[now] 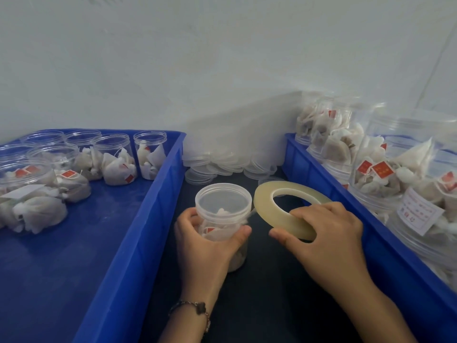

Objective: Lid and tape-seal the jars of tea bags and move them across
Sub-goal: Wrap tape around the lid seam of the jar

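Blue plastic on both sides of me: one tray on the left [138, 219], one tray on the right [321, 174], and a dark strip of worktop [267, 280] between them. I count two hands in view. My left hand [207, 246] is wrapped round a clear jar [222, 219], thumb on its near right side, fingers curling behind its left side; the jar stands upright on the worktop, nearer the left tray than the right. Its translucent lid [222, 198] is on, and I can see tea bags [217, 231] inside with one red tag showing. My right hand [326, 241] grips one roll of clear tape [284, 209], fingers hooked over the near rim and through the hole, thumb underneath; the roll is tilted, just beside the jar on its right. Whether a strip runs from roll to jar I can't tell.

Left tray: I make out about seven open jars [115, 159], no lids, each holding tea bags, grouped at its far end. Right tray: lidded jars [376, 169] piled on their sides and stacked, too overlapped for a firm count; one near the front carries a white paper label [420, 211]. At the back of the worktop, against the wall, lies a heap of loose lids [222, 164], well over a dozen, blurred together. One bracelet [195, 308] sits on the left wrist.
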